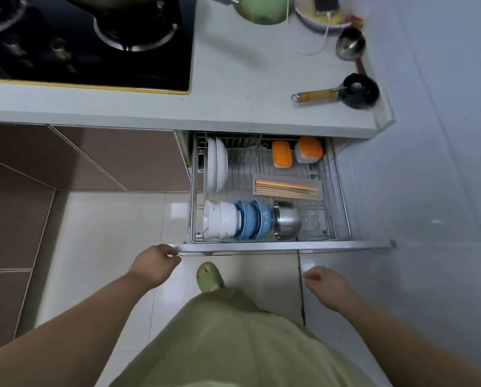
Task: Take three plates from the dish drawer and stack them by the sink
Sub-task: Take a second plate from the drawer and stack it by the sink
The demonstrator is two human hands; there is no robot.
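Note:
The dish drawer stands pulled out under the grey counter, a wire rack inside it. White plates stand on edge in the rack's back left. My left hand grips the left end of the drawer's metal front rail. My right hand hangs free below the drawer front, fingers loosely curled, holding nothing. No sink is in view.
In the drawer lie white bowls, blue bowls, a steel bowl, a chopstick tray and two orange-lidded boxes. The counter holds a black hob, a small pan and a ladle. My green slipper is under the drawer front.

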